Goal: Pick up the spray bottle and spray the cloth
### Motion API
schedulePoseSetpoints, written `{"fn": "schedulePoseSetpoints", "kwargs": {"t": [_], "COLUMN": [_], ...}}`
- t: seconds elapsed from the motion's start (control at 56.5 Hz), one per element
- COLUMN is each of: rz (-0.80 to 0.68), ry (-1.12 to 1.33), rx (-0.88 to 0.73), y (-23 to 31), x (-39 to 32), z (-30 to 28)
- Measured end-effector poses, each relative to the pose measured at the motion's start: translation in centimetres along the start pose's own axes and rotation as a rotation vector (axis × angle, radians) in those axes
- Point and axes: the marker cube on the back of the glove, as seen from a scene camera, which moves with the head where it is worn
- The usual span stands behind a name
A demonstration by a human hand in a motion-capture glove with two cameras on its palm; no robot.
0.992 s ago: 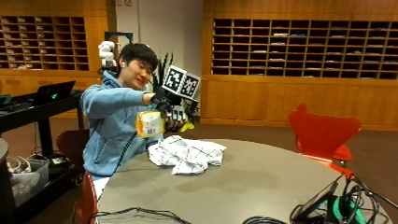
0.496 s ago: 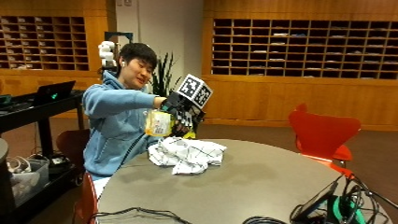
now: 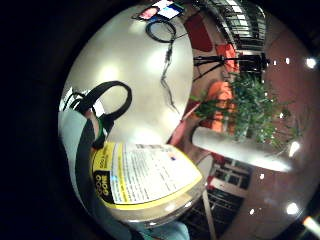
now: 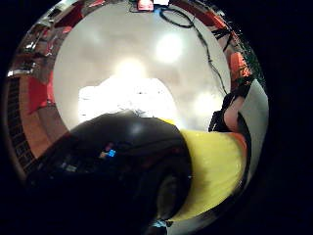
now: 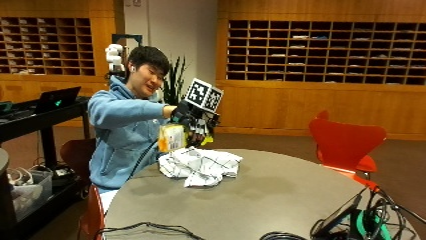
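Note:
A person in a blue hoodie sits at the far side of a round grey table (image 5: 279, 200). Their gloved right hand (image 5: 190, 120) grips a yellow-labelled spray bottle (image 5: 172, 137) and holds it just above the table's edge, beside a crumpled white cloth (image 5: 198, 165) with dark lines. The little finger side palm view is filled by the bottle's label (image 3: 145, 175). In the thumb side palm view the bottle's yellow body (image 4: 210, 171) and black sprayer head (image 4: 127, 156) sit close, with the cloth (image 4: 124, 100) on the table beyond them.
A red chair (image 5: 346, 145) stands at the table's right. Cables and a tablet (image 5: 336, 220) lie at the near edge. A black cart with a laptop (image 5: 56, 100) stands at the left, a plant (image 5: 174, 80) behind the person.
The hand has brought the bottle down and slightly right, closer to the cloth. The cloth has not moved.

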Motion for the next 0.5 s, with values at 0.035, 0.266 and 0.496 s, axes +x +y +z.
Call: {"fn": "schedulePoseSetpoints", "kwargs": {"t": [0.035, 0.266, 0.496], "rz": [-0.022, -0.205, -0.24], "ry": [-0.047, -0.63, -1.224], "rx": [-0.002, 0.211, 0.407], "y": [-0.2, 1.4, 1.9], "x": [-0.4, -3.6, -10.2], "z": [0.7, -3.9, -8.8]}}
